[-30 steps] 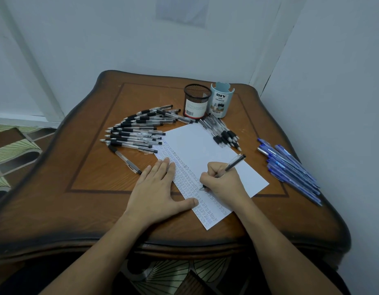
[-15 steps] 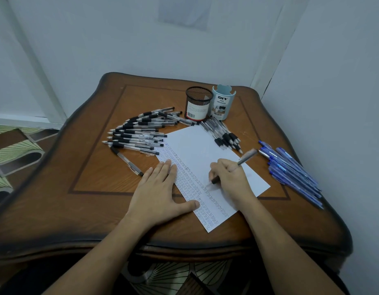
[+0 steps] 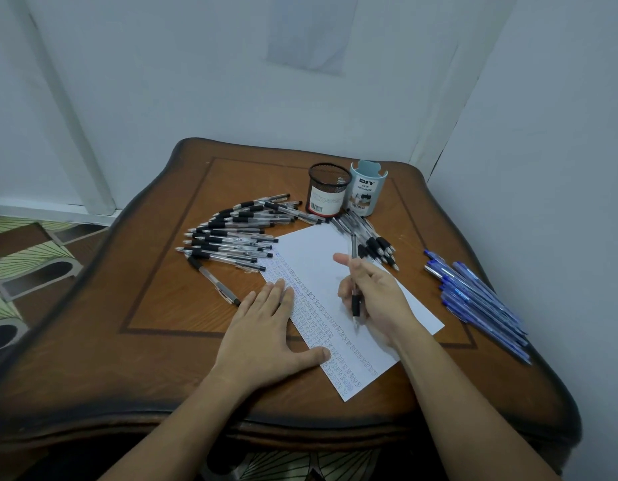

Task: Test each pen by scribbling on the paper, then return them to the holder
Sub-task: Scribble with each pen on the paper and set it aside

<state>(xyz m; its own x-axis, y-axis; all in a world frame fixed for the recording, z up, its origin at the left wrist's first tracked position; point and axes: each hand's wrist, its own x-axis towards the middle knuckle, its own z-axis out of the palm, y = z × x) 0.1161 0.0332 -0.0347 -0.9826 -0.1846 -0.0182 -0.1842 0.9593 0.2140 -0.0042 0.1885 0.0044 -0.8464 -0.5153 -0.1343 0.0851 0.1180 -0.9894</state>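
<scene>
Paper [image 3: 321, 258], a white sheet, lies slantwise across the middle of the wooden table [image 3: 155, 307]. Rows of small, tight scribbles run along its left long edge and down to the near corner, and the rest of the sheet is blank.

The left hand [image 3: 266, 336] lies flat, fingers straight and together. Its fingertips and thumb press on the sheet's left edge and its palm rests on the wood.

The right hand [image 3: 378, 296] is over the sheet with its fingers curled round a pen [image 3: 355, 302], the thumb sticking out to the left. This pen has a clear barrel and a black grip. Its tip points toward the person, just beside the inner row of scribbles. I cannot tell whether the tip touches the sheet.

At the far side stand 2 containers, touching or nearly so: a black mesh holder [image 3: 327, 190] with a barcode label and a pale blue organizer [image 3: 367, 189]. A fan of black-grip pens [image 3: 231, 237] lies left of the sheet, with 1 loose pen [image 3: 214, 282] just nearer the person. A smaller bunch [image 3: 375, 243] lies at the sheet's far right edge. Blue pens [image 3: 481, 303] lie in a heap well to the right.
</scene>
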